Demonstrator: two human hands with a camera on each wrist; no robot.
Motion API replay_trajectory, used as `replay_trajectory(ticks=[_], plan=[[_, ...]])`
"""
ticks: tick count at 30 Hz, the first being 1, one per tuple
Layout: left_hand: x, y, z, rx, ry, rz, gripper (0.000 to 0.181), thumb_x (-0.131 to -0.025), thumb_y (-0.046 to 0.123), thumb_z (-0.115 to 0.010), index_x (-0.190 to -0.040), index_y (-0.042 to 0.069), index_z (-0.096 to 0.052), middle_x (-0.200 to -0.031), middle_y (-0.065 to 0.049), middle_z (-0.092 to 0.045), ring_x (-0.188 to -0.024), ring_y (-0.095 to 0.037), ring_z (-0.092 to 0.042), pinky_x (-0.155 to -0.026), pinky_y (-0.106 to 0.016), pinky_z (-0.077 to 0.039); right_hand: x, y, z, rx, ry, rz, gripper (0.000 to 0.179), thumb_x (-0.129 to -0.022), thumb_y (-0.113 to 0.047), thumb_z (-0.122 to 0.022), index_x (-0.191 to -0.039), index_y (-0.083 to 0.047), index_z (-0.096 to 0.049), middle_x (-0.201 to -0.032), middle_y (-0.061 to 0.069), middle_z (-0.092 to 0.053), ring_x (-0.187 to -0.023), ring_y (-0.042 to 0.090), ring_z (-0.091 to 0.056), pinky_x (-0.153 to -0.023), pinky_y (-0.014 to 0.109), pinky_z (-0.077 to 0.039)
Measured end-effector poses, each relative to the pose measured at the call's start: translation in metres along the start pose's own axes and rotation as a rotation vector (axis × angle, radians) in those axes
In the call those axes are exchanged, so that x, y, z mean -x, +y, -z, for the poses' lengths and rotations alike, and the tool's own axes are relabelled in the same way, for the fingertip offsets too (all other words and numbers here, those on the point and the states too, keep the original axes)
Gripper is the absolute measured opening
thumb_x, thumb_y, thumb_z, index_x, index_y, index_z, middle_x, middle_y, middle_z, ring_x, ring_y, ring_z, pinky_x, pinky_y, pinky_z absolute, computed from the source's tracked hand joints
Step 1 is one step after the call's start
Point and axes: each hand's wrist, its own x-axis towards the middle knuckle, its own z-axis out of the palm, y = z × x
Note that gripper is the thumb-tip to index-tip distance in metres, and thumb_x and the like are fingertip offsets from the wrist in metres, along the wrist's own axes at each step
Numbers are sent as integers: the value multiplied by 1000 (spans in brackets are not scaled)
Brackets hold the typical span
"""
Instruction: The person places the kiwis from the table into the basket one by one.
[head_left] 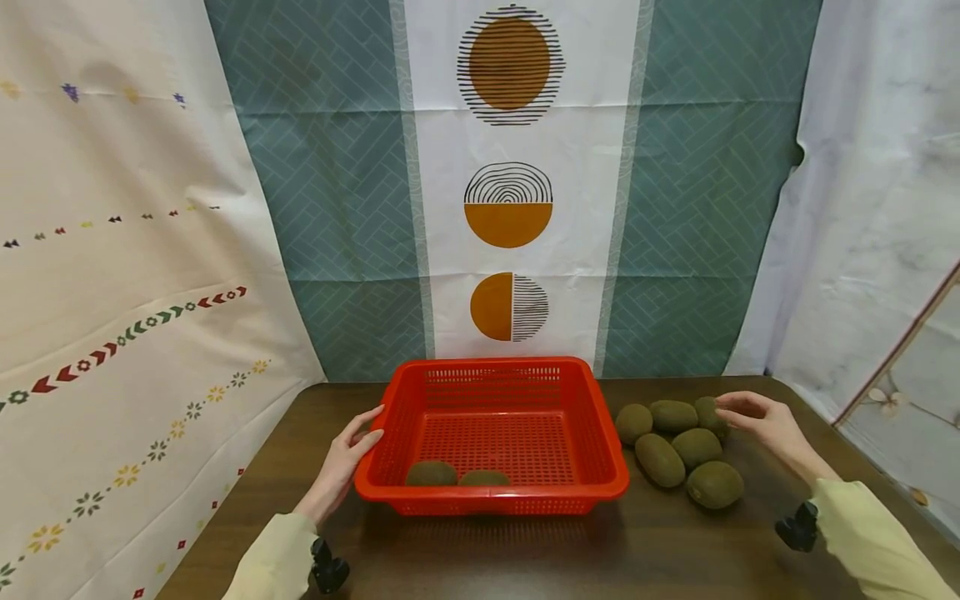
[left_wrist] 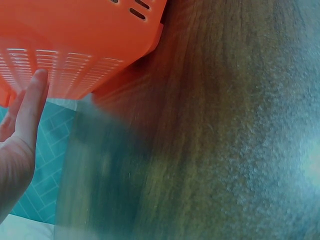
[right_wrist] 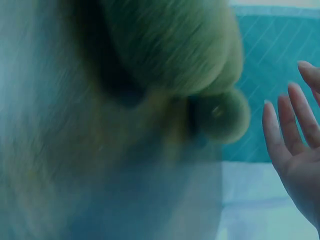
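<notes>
A red plastic basket point(head_left: 491, 502) with slotted walls stands on the table, and two kiwis point(head_left: 431, 474) lie inside along its near wall. My left hand point(head_left: 349, 452) is at the basket's left side, its fingers extended against the outer wall; the left wrist view shows a straight finger point(left_wrist: 33, 107) beside the slots. To the right of the basket, several brown kiwis point(head_left: 660, 461) lie in a loose cluster. My right hand point(head_left: 767, 423) hovers at the cluster's right side, near the back kiwi point(head_left: 707, 414). In the right wrist view its fingers are spread with nothing between them.
The dark wooden table point(head_left: 480, 558) carries everything. A patterned curtain point(head_left: 517, 250) hangs behind its back edge. Pale cloth point(head_left: 150, 333) borders the left side, and a marbled sheet point(head_left: 885, 250) borders the right.
</notes>
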Motion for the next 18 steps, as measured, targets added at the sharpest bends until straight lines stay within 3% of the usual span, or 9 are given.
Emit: replay_trajectory(ticks=[3,7,11,18], plan=[[0,0,1,2,-6,-1,47,-91,19,-56,-135,15,-41,-118,-25,-51,-94,-34,-58,-74,-43,-49,4,11,1,67,37,1,34,-84,-8,-65,-111,10,-53,-98,2,-63,-82,-1,-56,-65,15,-45],[0,-1,1,9,-9,-5,46,-91,18,-56,-135,15,-42,-117,-25,-52,-94,-35,-58,-74,-43,-49,7,24,1,102,65,-28,39,-83,-8,-66,-114,9,-50,-106,16,-58,-85,-4,-53,-63,15,-45],[-1,-1,1,0,-6,-11,46,-91,18,-56,-135,15,-42,-115,-25,-53,-92,-34,-59,-74,-43,-49,7,31,-2,66,53,-91,46,-84,-9,-65,-119,11,-42,-111,35,-46,-81,-3,-52,-60,27,-50],[-1,-1,0,7,-3,-7,46,-91,17,-56,-134,15,-42,-115,-24,-52,-93,-34,-58,-74,-43,-49,4,36,-5,-2,-20,-245,60,-88,-15,-60,-127,16,-26,-116,41,-35,-75,-8,-48,-67,33,-52]])
